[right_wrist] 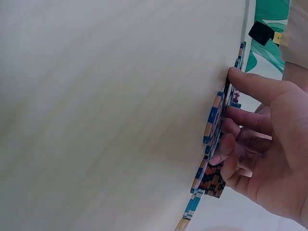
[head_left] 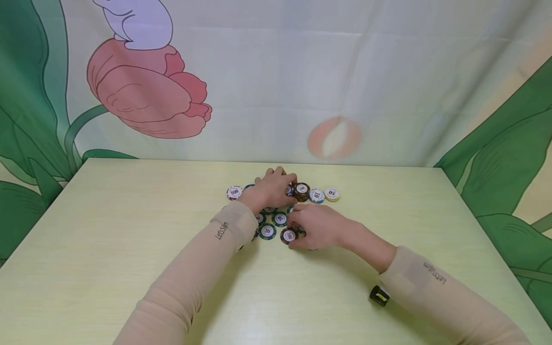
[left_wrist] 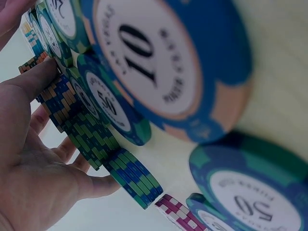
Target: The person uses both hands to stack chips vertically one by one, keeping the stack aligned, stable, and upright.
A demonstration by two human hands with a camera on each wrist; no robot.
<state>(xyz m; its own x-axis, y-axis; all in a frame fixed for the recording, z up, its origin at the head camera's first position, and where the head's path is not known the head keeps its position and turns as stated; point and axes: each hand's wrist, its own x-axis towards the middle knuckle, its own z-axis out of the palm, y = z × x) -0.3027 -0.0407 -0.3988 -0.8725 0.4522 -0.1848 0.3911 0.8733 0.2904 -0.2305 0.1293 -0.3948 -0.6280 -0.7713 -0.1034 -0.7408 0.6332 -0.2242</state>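
At the back of the table stands a row of stacked poker chips. My left hand [head_left: 273, 189] curves over it, thumb on the near side and fingers on the far side of a blue-and-tan stack [left_wrist: 62, 101]. Beside that stack are a green stack [left_wrist: 91, 137] and a blue-green stack [left_wrist: 134, 178]. Loose chips lie nearer, among them a blue 10 chip [left_wrist: 154, 57] and a green 20 chip [head_left: 267, 231]. My right hand [head_left: 321, 225] holds a black 100 chip [head_left: 289, 235] between thumb and finger; the hand hides part of the chips beneath it.
Right of the left hand, the row continues with a brown-black stack [head_left: 301, 191], a light-blue 10 chip stack [head_left: 316, 195] and a yellow 50 chip stack [head_left: 332, 194]. A white 500 chip [head_left: 235, 193] sits at its left. Near the right sleeve lies a small black cylinder [head_left: 379, 296].
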